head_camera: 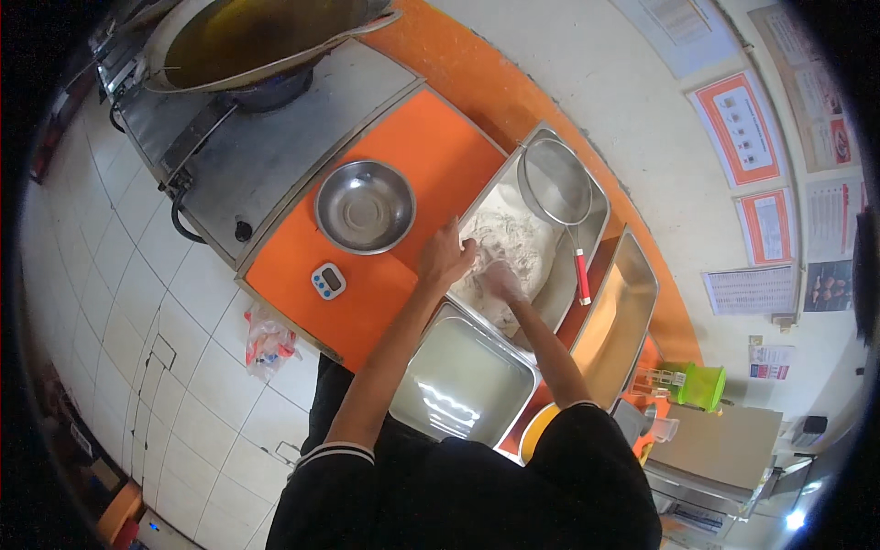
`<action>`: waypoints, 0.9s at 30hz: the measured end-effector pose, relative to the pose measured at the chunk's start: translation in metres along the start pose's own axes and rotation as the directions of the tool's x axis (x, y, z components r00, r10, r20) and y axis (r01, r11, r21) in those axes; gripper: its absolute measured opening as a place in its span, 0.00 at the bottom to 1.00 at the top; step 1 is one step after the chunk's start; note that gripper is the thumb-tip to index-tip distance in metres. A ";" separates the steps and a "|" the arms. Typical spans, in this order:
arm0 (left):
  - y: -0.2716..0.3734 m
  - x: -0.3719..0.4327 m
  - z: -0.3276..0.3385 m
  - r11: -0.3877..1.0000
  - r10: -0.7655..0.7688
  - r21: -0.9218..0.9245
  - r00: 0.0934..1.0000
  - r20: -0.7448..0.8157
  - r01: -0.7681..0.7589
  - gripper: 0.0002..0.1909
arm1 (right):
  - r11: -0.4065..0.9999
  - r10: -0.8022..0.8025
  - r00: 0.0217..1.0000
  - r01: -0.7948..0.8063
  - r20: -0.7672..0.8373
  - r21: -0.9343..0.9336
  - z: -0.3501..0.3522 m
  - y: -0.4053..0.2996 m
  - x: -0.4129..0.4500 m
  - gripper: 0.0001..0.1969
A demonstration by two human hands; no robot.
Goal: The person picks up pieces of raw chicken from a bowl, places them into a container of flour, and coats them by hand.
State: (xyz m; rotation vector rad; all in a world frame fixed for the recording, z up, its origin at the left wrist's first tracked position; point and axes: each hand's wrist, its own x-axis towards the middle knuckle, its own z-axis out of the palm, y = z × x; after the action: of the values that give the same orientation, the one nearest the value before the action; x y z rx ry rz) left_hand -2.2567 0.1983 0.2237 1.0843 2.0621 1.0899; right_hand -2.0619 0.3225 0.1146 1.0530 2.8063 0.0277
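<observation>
My right hand (500, 280), dusted with white, presses into the flour (515, 237) in a deep rectangular steel pan (597, 227). What lies under its fingers is hidden. My left hand (445, 258) rests at the near left rim of the same pan, fingers apart, with nothing seen in it. A round wire-mesh strainer (555, 180) with a red handle (582, 278) lies across the pan's far right side. Next to the pan, nearer my body, stands a steel pan of pale liquid (457, 378).
An empty steel bowl (365, 206) and a digital timer (328, 281) sit on the orange counter (440, 137). A large wok of oil (254, 41) stands on the stove at upper left. Another steel pan (619, 323) lies to the right. A plastic bag (268, 344) is beyond the counter's edge.
</observation>
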 end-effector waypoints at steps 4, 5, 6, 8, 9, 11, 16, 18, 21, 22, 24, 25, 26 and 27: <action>0.023 0.010 0.003 0.998 0.055 0.011 0.998 -0.027 -0.054 0.23 | 0.938 -0.144 0.987 0.157 -0.066 0.310 0.003 0.078 0.010 0.13; 0.003 0.004 0.005 0.999 0.045 0.013 0.996 -0.077 -0.044 0.23 | 0.926 -0.171 0.984 0.179 -0.053 0.332 -0.005 0.051 0.013 0.13; -0.017 -0.001 0.007 0.999 0.038 0.015 0.991 -0.125 -0.036 0.23 | 0.958 -0.056 0.998 0.052 0.003 0.283 -0.016 0.028 0.014 0.12; -0.017 -0.003 0.001 1.000 0.024 0.011 0.994 -0.103 -0.023 0.23 | 0.975 0.086 0.995 -0.095 0.051 0.200 -0.034 0.023 0.014 0.12; -0.011 -0.004 0.000 1.000 0.028 0.006 0.996 -0.079 -0.027 0.23 | 0.956 0.074 0.983 -0.119 0.171 0.270 -0.042 0.034 0.017 0.10; -0.004 -0.003 0.002 0.998 0.064 -0.007 0.992 -0.112 -0.066 0.23 | 0.933 0.050 0.961 -0.142 0.273 0.331 -0.051 0.052 0.019 0.08; -0.001 0.001 0.004 1.000 0.025 0.005 0.998 -0.054 -0.025 0.23 | 0.915 -0.104 0.915 0.242 -0.390 0.322 -0.062 0.048 -0.002 0.15; -0.007 -0.005 0.002 1.000 0.029 0.004 0.996 -0.080 -0.028 0.23 | 0.911 -0.136 0.962 0.215 -0.236 0.352 -0.081 0.036 -0.003 0.17; 0.000 -0.006 0.001 0.998 0.033 -0.056 0.996 -0.080 -0.037 0.23 | 0.810 -0.083 0.992 0.122 -0.094 0.574 -0.089 0.044 -0.013 0.19; 0.000 -0.006 -0.001 0.998 0.030 -0.057 0.996 -0.080 -0.035 0.23 | 0.651 -0.022 0.996 0.081 -0.088 0.754 -0.090 0.043 -0.016 0.19; -0.005 -0.008 -0.006 1.000 -0.005 0.004 1.000 -0.017 0.005 0.23 | 0.780 -0.127 0.991 0.075 0.040 0.621 -0.084 0.034 -0.032 0.20; -0.011 -0.011 -0.008 1.000 -0.017 0.009 1.000 -0.022 0.017 0.23 | 0.873 -0.234 0.959 0.134 0.161 0.470 -0.083 0.023 -0.042 0.21; -0.007 -0.007 -0.002 1.000 0.010 0.006 0.999 -0.042 -0.010 0.23 | 0.929 -0.234 0.937 0.138 0.258 0.344 -0.067 0.026 -0.054 0.21; -0.004 -0.003 0.003 0.999 0.035 0.005 0.997 -0.063 -0.035 0.23 | 0.957 -0.123 0.932 0.021 0.341 0.288 -0.039 0.021 -0.071 0.21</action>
State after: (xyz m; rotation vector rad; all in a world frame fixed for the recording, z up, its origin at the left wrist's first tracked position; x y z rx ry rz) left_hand -2.2543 0.1954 0.2189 1.1049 2.1015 1.1516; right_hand -2.0008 0.2930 0.1638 0.8949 2.5567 -0.5306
